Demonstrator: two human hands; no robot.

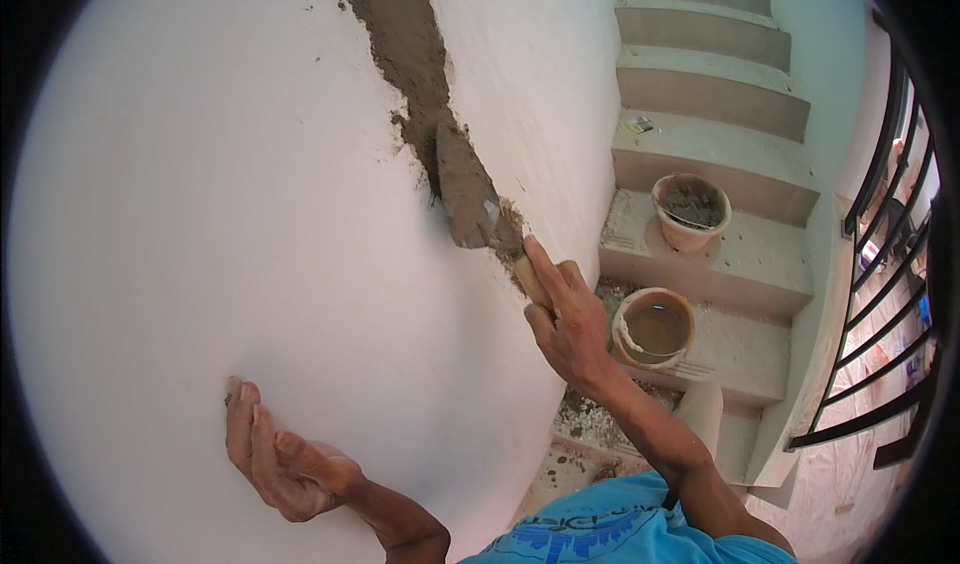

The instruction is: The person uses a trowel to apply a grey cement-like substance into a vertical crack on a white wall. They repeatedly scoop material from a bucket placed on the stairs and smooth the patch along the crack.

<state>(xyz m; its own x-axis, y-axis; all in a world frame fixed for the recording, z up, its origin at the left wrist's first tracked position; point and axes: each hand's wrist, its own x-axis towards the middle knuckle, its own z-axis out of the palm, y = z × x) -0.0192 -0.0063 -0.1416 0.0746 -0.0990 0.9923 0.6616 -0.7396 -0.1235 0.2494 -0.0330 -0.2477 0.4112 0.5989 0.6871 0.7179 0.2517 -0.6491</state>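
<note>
Wall (250, 194): white, smooth, filling the left and middle of the view. Staircase (705, 114): pale steps rising along the right side of the wall, the lower treads spattered with dark crumbs. Railing (850, 432): black bars, far right, beside the stairs. Shirt (590, 524): bright blue, dark print, worn by the person, at the lower edge. Mortar strip (400, 34): brown, rough-edged, running down the wall from the top edge, slanting to the right. Buckets, two, each on its own step: the upper bucket (688, 237), pale, containing a dark grey mix; the lower bucket (621, 329), stained, containing murky brown liquid. Trowel (468, 199): blade coated with mortar, lying over the lower part of the strip, tip upward, pale handle downward to the right. Right-hand grip (575, 319): closed round the trowel handle, index finger extended along it. Left-hand grip (285, 459): loosely open, fingers bent together, before the lower wall; contact with the wall cannot be told. Scrap (640, 124): small, crumpled, on a step above the buckets
</note>
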